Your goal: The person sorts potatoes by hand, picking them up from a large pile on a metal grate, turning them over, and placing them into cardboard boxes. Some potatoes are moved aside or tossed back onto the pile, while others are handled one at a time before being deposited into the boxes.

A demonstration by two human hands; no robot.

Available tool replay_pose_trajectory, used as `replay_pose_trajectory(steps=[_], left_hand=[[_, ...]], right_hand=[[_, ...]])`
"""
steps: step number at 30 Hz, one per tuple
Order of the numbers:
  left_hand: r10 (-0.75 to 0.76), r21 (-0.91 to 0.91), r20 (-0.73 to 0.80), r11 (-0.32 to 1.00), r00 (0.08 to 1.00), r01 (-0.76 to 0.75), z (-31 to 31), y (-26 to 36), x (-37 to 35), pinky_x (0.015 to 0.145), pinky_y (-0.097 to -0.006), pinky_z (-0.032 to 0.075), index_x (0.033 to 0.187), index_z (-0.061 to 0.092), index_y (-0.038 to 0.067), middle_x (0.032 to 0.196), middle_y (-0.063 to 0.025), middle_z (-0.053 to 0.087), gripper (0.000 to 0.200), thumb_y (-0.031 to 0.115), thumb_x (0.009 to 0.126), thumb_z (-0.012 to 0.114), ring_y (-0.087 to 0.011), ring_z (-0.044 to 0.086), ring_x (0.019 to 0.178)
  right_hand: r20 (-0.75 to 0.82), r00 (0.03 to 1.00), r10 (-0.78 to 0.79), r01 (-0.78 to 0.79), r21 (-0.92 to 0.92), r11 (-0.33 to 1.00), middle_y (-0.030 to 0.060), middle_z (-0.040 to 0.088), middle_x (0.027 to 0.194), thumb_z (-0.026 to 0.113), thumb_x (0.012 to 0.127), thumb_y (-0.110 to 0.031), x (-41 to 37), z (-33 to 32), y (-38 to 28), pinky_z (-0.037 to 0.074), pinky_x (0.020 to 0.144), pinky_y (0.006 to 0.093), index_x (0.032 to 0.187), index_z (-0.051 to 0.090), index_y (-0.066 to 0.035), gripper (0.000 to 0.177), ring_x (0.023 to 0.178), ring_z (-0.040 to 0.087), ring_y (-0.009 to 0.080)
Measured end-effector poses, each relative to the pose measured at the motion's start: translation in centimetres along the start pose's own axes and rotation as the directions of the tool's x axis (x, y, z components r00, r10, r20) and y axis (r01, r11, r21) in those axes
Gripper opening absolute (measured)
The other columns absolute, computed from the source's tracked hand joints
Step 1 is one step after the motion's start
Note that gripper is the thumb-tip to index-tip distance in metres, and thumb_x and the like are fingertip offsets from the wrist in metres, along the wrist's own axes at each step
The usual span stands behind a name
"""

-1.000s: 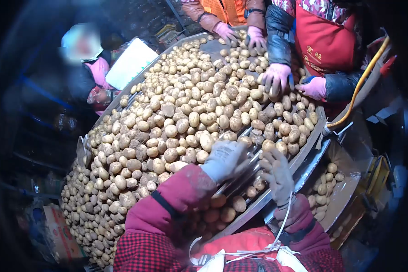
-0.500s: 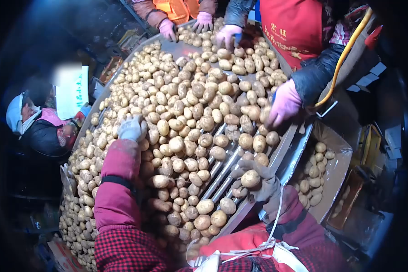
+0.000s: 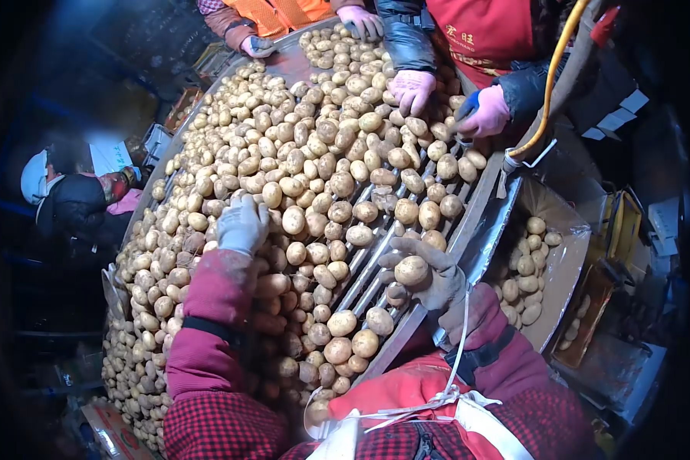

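The right hand [image 3: 431,277] cups one potato [image 3: 412,270], fingers curled round it, at 4 o'clock on the table [image 3: 477,207]. The left hand [image 3: 243,224] rests with fingers spread wide on the heap [image 3: 299,146] at 9 o'clock. A loose, full-palm hold should spare the skin from bruising.

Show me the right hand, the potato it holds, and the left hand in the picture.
right hand [image 3: 441,288], head view, on the glove next to the potato.
potato [image 3: 411,270], head view, middle of its skin.
left hand [image 3: 243,224], head view, back of the glove.
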State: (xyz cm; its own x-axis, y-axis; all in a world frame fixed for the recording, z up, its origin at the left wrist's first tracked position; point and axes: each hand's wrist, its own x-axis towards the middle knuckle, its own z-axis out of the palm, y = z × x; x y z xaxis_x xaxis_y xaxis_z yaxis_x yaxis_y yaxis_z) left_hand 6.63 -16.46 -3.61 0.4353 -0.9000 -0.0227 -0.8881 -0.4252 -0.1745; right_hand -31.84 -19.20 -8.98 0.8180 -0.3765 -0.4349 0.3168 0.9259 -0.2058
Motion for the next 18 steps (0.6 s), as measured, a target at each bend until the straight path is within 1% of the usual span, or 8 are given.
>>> replay_pose_trajectory(steps=[4, 10, 12, 13, 14, 16, 17, 18], left_hand=[[-0.002, -0.119, 0.02, 0.993, 1.0, 0.005, -1.3, 4.5, -3.5, 0.087, -0.0533, 0.054, 0.115, 0.059, 0.006, 0.113, -0.0246, 0.065, 0.037, 0.039, 0.1, 0.058, -0.0431, 0.068, 0.103], [0.307, -0.273, -0.083, 0.908, 0.948, -0.318, -0.8, 6.4, -7.4, 0.078, -0.0518, 0.053, 0.12, 0.058, 0.008, 0.104, -0.0208, 0.065, 0.034, 0.03, 0.096, 0.066, -0.0414, 0.066, 0.092], [0.369, -0.353, -0.175, 0.842, 0.913, -0.408, -2.5, 7.5, -8.2, 0.08, -0.0507, 0.053, 0.129, 0.059, 0.006, 0.104, -0.0192, 0.067, 0.04, 0.03, 0.097, 0.066, -0.0398, 0.067, 0.092], [0.42, -0.476, -0.156, 0.761, 0.894, -0.441, -4.4, 9.2, -8.9, 0.084, -0.0494, 0.053, 0.134, 0.058, 0.005, 0.111, -0.0204, 0.067, 0.045, 0.03, 0.098, 0.066, -0.0401, 0.067, 0.097], [0.47, -0.591, -0.142, 0.666, 0.871, -0.455, -5.7, 10.7, -9.5, 0.088, -0.0481, 0.053, 0.139, 0.057, 0.004, 0.117, -0.0217, 0.067, 0.049, 0.03, 0.098, 0.066, -0.0404, 0.067, 0.103], [0.708, -0.524, -0.314, 0.427, 0.633, -0.737, -6.5, 13.3, -9.2, 0.099, -0.0468, 0.051, 0.145, 0.054, 0.002, 0.131, -0.0248, 0.063, 0.055, 0.029, 0.099, 0.066, -0.0417, 0.063, 0.118], [0.733, -0.609, -0.259, 0.382, 0.629, -0.695, -6.9, 14.4, -9.3, 0.105, -0.0474, 0.048, 0.146, 0.054, 0.002, 0.142, -0.0268, 0.057, 0.056, 0.028, 0.098, 0.068, -0.0433, 0.059, 0.128], [0.716, -0.659, -0.309, 0.312, 0.625, -0.684, -6.8, 15.4, -8.2, 0.105, -0.0488, 0.048, 0.145, 0.055, 0.003, 0.137, -0.0257, 0.061, 0.057, 0.029, 0.097, 0.07, -0.0439, 0.06, 0.125]], right_hand=[[0.037, 0.998, -0.042, 0.041, 0.023, 0.999, 0.011, 0.07, 0.114, 0.052, 0.109, -0.042, -0.1, 0.3, 0.2, 0.064, 0.069, 0.047, 0.13, 0.057, -0.016, 0.034, 0.099, 0.072, 0.0326], [-0.099, 0.99, -0.105, 0.087, -0.164, 0.983, 0.0096, 0.066, 0.125, 0.059, 0.101, -0.058, -0.9, 0.2, 0.8, 0.059, 0.071, 0.041, 0.129, 0.058, -0.015, 0.051, 0.105, 0.069, 0.0281], [0.105, 0.989, -0.101, 0.119, -0.179, 0.977, 0.0105, 0.064, 0.133, 0.059, 0.103, -0.051, -1.1, 0.1, 0.9, 0.058, 0.069, 0.0398, 0.142, 0.052, -0.02, 0.05, 0.105, 0.069, 0.0285], [0.101, 0.991, -0.093, 0.125, -0.391, 0.912, 0.0131, 0.059, 0.141, 0.063, 0.103, -0.041, -1.2, 1.4, 0.5, 0.057, 0.065, 0.0414, 0.154, 0.041, -0.025, 0.057, 0.111, 0.068, 0.0289], [0.059, 0.998, 0.0, 0.022, -0.361, 0.932, 0.0165, 0.057, 0.144, 0.061, 0.105, -0.033, -1.1, 1.4, -0.1, 0.059, 0.073, 0.0434, 0.16, 0.033, -0.027, 0.063, 0.116, 0.066, 0.0293], [0.415, 0.902, -0.123, 0.15, -0.032, 0.988, 0.0181, 0.055, 0.146, 0.061, 0.104, -0.029, -0.4, -0.4, 1.5, 0.059, 0.085, 0.0439, 0.164, 0.027, -0.024, 0.069, 0.119, 0.065, 0.03], [0.398, 0.906, -0.145, 0.134, 0.056, 0.989, 0.0174, 0.062, 0.136, 0.062, 0.103, -0.03, -1.3, 1.5, 1.3, 0.057, 0.096, 0.0427, 0.165, 0.026, -0.021, 0.072, 0.119, 0.065, 0.0301], [0.29, 0.942, -0.17, 0.23, -0.186, 0.955, 0.0167, 0.065, 0.129, 0.065, 0.101, -0.033, -2.3, 2.1, 0.4, 0.061, 0.088, 0.0386, 0.163, 0.03, -0.016, 0.073, 0.111, 0.069, 0.0286]])
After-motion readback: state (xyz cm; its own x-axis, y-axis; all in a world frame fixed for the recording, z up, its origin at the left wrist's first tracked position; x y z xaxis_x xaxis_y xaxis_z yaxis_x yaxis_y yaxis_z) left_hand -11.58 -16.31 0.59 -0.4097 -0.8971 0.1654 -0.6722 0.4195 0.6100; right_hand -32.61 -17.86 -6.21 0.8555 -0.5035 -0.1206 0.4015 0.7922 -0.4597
